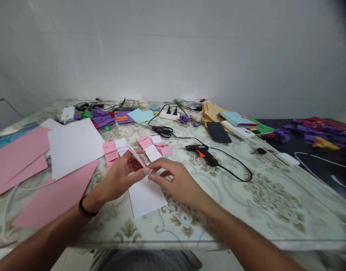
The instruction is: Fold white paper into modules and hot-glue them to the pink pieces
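My left hand (120, 174) pinches a folded piece of white paper (135, 155), which stands up between thumb and fingers. My right hand (173, 178) meets it at the paper's lower right corner, its thumb and forefinger closed there. Below both hands a white paper sheet (148, 198) lies flat on the table; whether it joins the raised piece is hidden. Just beyond the fingers lie small pink and white folded papers (154, 147), with a stack of pink strips (110, 151) to their left. A black glue gun (204, 153) with an orange trigger rests right of my right hand.
White sheets (74, 146) and pink sheets (17, 158) cover the left side. A power strip (169, 114) with cords stands at the back. Towards the right are a black phone (218, 131) and coloured paper (237, 119). The glue gun's cord loops across the patterned tablecloth (263, 210).
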`<state>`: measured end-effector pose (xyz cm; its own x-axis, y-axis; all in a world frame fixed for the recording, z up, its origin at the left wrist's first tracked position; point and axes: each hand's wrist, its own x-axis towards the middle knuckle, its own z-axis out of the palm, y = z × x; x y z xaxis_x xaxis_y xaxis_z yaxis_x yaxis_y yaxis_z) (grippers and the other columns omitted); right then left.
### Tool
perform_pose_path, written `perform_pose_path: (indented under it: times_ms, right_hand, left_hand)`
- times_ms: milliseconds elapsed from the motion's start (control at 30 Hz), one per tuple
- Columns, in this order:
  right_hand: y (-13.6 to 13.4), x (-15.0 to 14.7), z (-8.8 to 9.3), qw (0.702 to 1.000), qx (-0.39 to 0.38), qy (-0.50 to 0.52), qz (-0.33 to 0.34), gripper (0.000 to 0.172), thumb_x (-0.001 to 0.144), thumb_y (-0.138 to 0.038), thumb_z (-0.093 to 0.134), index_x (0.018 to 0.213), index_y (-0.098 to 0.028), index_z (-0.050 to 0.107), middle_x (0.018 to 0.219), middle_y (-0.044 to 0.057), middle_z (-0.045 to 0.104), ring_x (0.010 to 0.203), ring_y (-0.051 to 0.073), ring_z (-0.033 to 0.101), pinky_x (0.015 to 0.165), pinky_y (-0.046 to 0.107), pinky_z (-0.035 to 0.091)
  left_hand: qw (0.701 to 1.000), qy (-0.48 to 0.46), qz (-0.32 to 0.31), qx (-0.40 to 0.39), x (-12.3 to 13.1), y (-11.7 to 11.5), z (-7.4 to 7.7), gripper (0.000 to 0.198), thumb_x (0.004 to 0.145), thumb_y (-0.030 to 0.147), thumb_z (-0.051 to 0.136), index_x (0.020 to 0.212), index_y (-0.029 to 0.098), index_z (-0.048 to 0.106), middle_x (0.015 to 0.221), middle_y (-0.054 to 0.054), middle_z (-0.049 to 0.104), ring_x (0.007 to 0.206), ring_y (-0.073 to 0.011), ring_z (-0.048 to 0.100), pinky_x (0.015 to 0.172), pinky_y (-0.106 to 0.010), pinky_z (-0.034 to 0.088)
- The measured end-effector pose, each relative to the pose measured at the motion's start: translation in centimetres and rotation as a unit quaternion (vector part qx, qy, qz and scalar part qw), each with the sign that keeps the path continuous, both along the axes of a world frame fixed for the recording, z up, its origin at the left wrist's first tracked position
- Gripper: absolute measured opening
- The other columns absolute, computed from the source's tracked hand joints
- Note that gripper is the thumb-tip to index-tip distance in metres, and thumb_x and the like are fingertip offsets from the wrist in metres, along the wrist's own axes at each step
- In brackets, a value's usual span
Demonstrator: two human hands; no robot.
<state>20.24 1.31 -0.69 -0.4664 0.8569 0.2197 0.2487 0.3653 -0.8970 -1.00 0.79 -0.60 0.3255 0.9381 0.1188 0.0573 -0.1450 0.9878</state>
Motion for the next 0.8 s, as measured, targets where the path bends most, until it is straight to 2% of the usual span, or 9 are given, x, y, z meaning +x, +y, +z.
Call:
perform_pose_path:
  times_ms: [133,333,400,533,700,800]
  right_hand:
    - [0.0,0.0,0.1,1.000,-0.011,-0.002,0.004,0.014,0.093,-0.035,0.072,0.102,-0.024,0.076,0.105,0.004,0.075,0.093,0.019,0.069,0.075,0.030,0.055]
    - [0.2,0.4,0.4,0.998,-0.056,0.029,0.011,0.018,0.090,-0.039,0.075,0.094,-0.022,0.071,0.098,0.003,0.072,0.091,0.018,0.066,0.073,0.029,0.052]
    - [0.4,0.5,0.5,0.996,-0.075,0.043,0.018,0.020,0.089,-0.040,0.076,0.093,-0.021,0.069,0.097,0.003,0.069,0.091,0.018,0.064,0.073,0.029,0.052]
    - [0.6,0.7,0.4,0.994,-0.090,0.055,0.030,0.023,0.086,-0.038,0.079,0.095,-0.021,0.066,0.100,0.003,0.066,0.090,0.017,0.063,0.077,0.030,0.053]
    - [0.4,0.6,0.4,0.995,-0.080,0.047,0.025,0.025,0.085,-0.037,0.080,0.096,-0.022,0.064,0.103,0.003,0.065,0.091,0.018,0.063,0.081,0.033,0.055]
    - [0.3,0.6,0.4,0.999,-0.021,0.035,0.017,0.016,0.090,-0.034,0.075,0.096,-0.023,0.066,0.105,0.004,0.065,0.094,0.018,0.065,0.081,0.032,0.057]
  left_hand:
    - [1.000,0.021,-0.016,0.010,-0.1,-0.2,0.4,0.049,0.093,0.041,0.074,0.132,0.020,0.053,0.105,-0.006,0.072,0.095,-0.0207,0.069,0.088,-0.035,0.056]
    - [0.999,0.018,-0.027,0.012,0.0,-0.7,1.2,0.030,0.093,0.044,0.072,0.103,0.016,0.070,0.113,-0.011,0.073,0.102,-0.0246,0.069,0.090,-0.036,0.056]
    - [1.000,-0.003,-0.029,0.004,0.0,-0.8,1.3,0.033,0.093,0.041,0.073,0.114,0.017,0.069,0.113,-0.011,0.074,0.102,-0.0252,0.070,0.089,-0.036,0.056]
    - [0.999,-0.038,-0.026,-0.009,-0.1,-0.9,1.2,0.059,0.090,0.033,0.077,0.142,0.023,0.053,0.117,-0.010,0.074,0.104,-0.0259,0.071,0.091,-0.037,0.056]
    - [0.996,-0.059,-0.053,-0.027,-0.3,-1.0,1.1,0.076,0.090,0.031,0.078,0.154,0.026,0.038,0.127,-0.012,0.072,0.113,-0.0283,0.069,0.096,-0.041,0.056]
    - [0.995,-0.071,-0.058,-0.026,-0.3,-1.0,1.2,0.078,0.091,0.031,0.077,0.156,0.026,0.035,0.131,-0.013,0.070,0.115,-0.0274,0.069,0.098,-0.040,0.055]
